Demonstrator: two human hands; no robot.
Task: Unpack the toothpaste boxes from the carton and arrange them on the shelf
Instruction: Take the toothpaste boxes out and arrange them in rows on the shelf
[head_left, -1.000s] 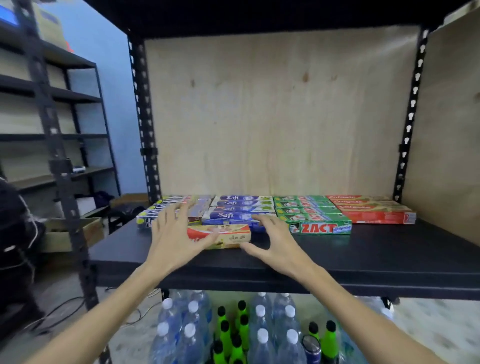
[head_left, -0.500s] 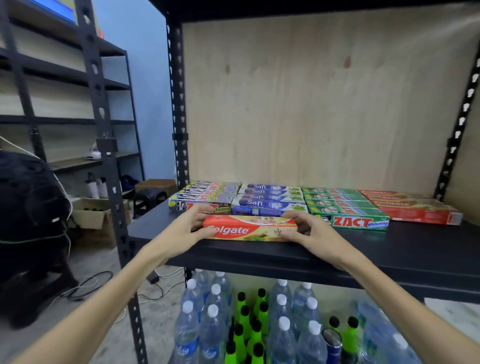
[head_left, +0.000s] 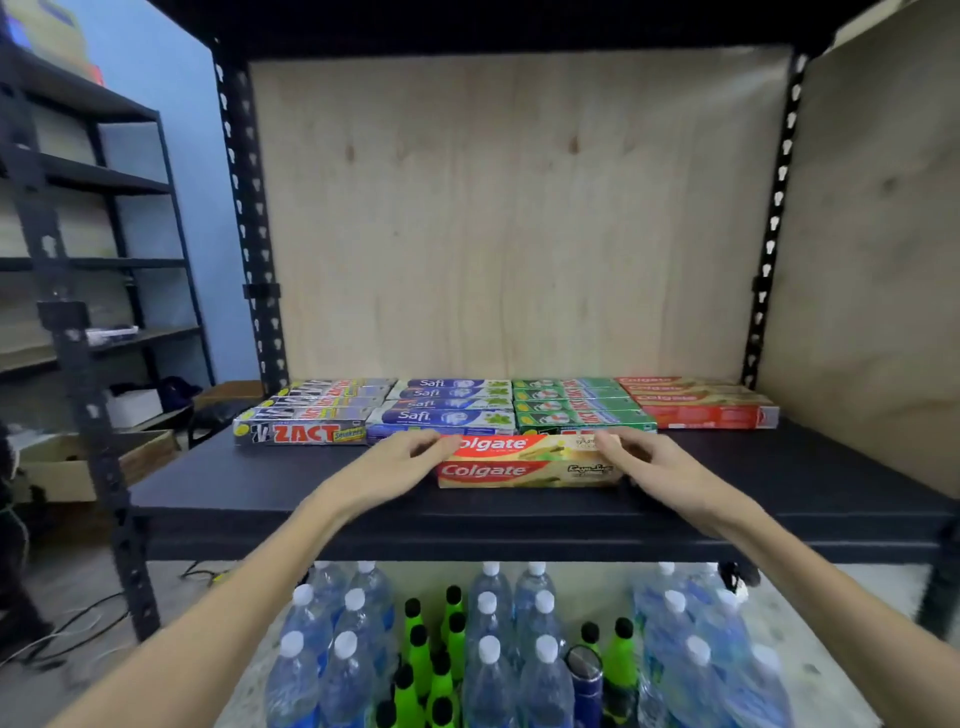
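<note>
My left hand (head_left: 400, 467) and right hand (head_left: 649, 462) curl their fingers round the two ends of a Colgate box (head_left: 524, 462), which lies on the black shelf (head_left: 260, 483) just before the rows of toothpaste boxes (head_left: 447, 410).

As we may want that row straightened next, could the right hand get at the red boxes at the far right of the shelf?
Probably yes. The right hand grips the Colgate box, so it must let go first; the bare shelf lies open between it and the red boxes.
</note>
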